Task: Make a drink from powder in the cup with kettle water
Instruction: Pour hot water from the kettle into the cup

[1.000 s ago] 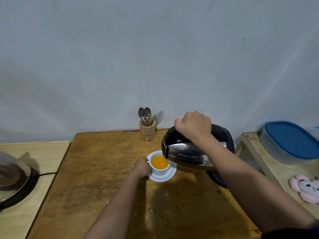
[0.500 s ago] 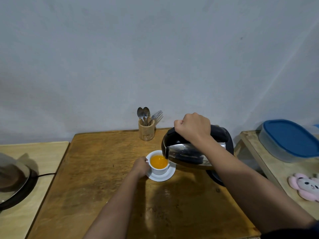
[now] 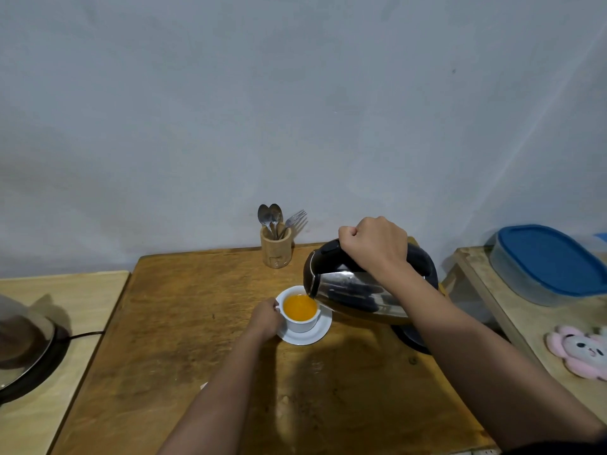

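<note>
Single head-worn wide-angle view, looking forward and down from above the near edge of the wooden table (image 3: 184,339), facing the far wall (image 3: 295,110), both forearms reaching in from below, side surfaces cut off left and right

1. Two forearms, both bare from wrist to elbow.
2. Left hand (image 3: 265,317): no ring, watch or band visible.
3. Right hand (image 3: 376,246): likewise unadorned, knuckles facing the camera.
4. Edge of a dark sleeve (image 3: 558,448) at the lower right corner, near the right upper arm.
</note>
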Demonstrator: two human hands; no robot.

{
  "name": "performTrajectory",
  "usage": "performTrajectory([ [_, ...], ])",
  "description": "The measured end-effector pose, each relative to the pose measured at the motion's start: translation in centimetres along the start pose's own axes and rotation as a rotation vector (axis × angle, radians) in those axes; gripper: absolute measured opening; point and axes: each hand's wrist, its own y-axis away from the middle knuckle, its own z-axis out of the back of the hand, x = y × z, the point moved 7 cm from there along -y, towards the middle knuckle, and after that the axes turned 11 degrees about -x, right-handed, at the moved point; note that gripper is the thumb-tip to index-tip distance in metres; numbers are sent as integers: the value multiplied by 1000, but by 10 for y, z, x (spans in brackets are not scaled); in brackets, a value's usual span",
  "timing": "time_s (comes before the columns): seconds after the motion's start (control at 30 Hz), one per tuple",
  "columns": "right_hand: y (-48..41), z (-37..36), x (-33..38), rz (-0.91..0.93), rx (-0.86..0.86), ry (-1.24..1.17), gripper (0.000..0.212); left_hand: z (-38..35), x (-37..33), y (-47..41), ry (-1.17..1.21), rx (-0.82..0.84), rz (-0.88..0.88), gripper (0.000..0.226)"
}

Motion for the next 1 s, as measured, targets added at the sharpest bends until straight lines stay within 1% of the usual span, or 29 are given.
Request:
performTrajectory([
  [0.23, 6, 7, -51, -239, -67, -156, 44, -2, -1, 3, 30, -48, -4, 27],
  [0.43, 11, 21, -115, -594, -101, -308, 40, -4, -1, 2, 14, -98, -15, 22],
  [0.5, 15, 23, -137, -712, -120, -350, 42, -4, 1, 2, 13, -126, -21, 21],
  [0.57, 20, 25, -157, -815, -157, -424, 44, -6, 2, 2, 9, -153, -5, 22],
  [0.63, 27, 25, -176, -898, -193, -515, 42, -8, 3, 2, -5, -191, 26, 28],
  [0.7, 33, 24, -194, -959, -231, -574, 43, -10, 3, 3, -11, -233, 57, 35],
  [0.77, 41, 26, -207, -997, -281, -612, 38, -10, 5, 5, -1, -273, 79, 39],
  [0.9, 54, 33, -236, -1043, -412, -691, 32, -13, 5, 7, 44, -316, 68, 40],
  [1.0, 65, 31, -257, -1133, -485, -728, 32, -16, 6, 9, 82, -340, 73, 41],
])
